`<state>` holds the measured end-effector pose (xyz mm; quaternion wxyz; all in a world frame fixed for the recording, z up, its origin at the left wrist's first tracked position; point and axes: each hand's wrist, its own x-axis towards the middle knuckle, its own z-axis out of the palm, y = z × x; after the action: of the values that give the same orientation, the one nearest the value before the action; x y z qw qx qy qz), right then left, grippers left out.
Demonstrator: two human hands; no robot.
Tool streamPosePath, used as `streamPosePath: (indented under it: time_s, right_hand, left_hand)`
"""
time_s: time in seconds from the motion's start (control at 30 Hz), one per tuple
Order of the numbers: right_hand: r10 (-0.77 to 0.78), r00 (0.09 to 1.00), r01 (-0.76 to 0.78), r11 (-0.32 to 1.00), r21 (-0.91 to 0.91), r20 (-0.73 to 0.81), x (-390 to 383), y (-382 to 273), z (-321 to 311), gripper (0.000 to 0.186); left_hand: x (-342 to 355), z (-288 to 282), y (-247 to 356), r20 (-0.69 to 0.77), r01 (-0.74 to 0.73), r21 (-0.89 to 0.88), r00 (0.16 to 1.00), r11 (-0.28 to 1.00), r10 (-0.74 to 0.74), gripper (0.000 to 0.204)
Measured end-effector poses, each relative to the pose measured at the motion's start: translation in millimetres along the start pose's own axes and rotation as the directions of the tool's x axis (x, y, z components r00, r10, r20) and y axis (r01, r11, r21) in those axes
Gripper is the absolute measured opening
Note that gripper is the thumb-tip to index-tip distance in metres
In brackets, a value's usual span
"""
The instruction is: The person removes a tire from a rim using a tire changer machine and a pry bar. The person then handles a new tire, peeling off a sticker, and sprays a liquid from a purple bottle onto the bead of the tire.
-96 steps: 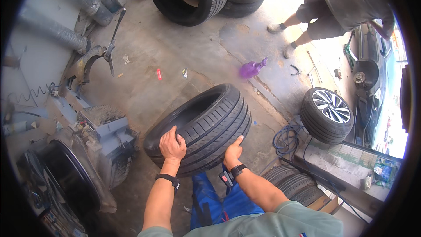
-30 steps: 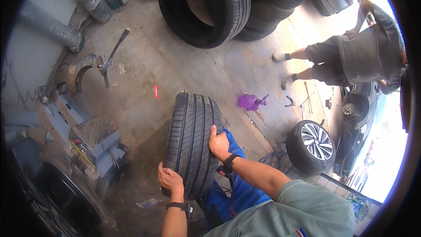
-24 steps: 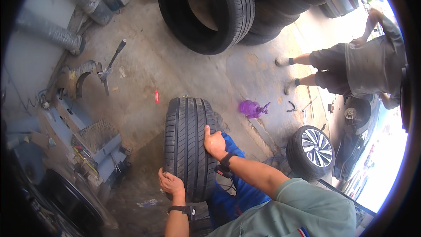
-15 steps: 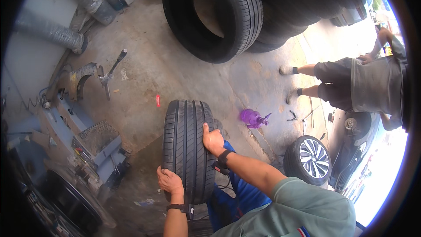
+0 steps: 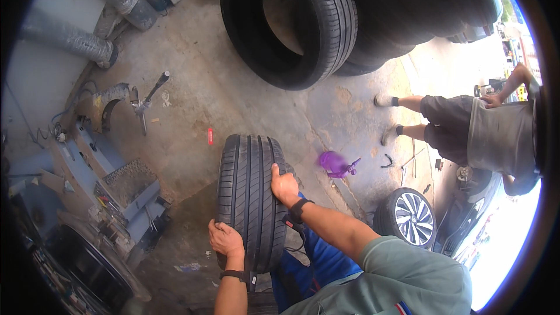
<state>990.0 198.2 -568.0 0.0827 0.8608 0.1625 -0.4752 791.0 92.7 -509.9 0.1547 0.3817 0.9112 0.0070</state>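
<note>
A black tyre (image 5: 249, 198) stands upright in front of me, its grooved tread facing up. My left hand (image 5: 226, 240) is closed on its near left edge, with some fingers hidden behind the sidewall. Farther along, on the right edge, my right hand (image 5: 284, 186) grips the tyre with the thumb lying on the tread and the other fingers out of sight. Both wrists wear dark bands, each with a small device attached.
Ahead stands a big tyre (image 5: 289, 29) beside a dark row of more tyres. Left is a grey machine (image 5: 111, 181) with tools on it. A purple bottle (image 5: 333, 164), a red packet (image 5: 210, 136) and a wheel with a silver rim (image 5: 413, 217) are on the floor. Another person (image 5: 466, 122) stands right.
The scene has shifted slightly in view. Both my hands keep their hold on the tyre, which has barely moved. The other person's arm and body have shifted a little.
</note>
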Motion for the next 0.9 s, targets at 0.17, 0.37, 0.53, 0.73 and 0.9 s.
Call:
streamPosePath:
  time_s: [0.17, 0.37, 0.53, 0.73, 0.9]
  right_hand:
    - [-0.01, 1.0, 0.01, 1.0, 0.0, -0.001, 0.9, -0.6, -2.3, 0.096]
    - [-0.001, 1.0, 0.001, 1.0, 0.004, 0.0, -6.5, -1.9, -4.8, 0.095]
    - [-0.014, 1.0, 0.014, 1.0, 0.015, -0.002, -1.8, 5.3, -2.2, 0.094]
    - [-0.096, 0.99, 0.102, 0.994, -0.048, 0.105, 3.9, 4.2, -12.3, 0.094]
    - [-0.49, 0.859, 0.512, 0.824, -0.242, 0.149, 61.5, -43.4, -94.0, 0.06]
  left_hand:
    - [-0.8, 3.0, 0.6, -0.005, -0.003, 0.006, 1.0, 1.0, 0.003, 0.035]
    - [-2.5, 3.2, -3.6, 0.012, 0.014, 0.015, 1.0, 1.0, -0.014, 0.036]
    - [-5.3, -0.4, 0.6, 0.021, 0.015, -0.005, 1.0, 1.0, -0.015, 0.038]
    - [-1.6, 1.2, -2.6, 0.032, 0.02, 0.008, 0.999, 1.0, -0.02, 0.039]
    - [3.1, -5.8, 0.4, 0.032, 0.022, -0.003, 0.999, 1.0, -0.021, 0.041]
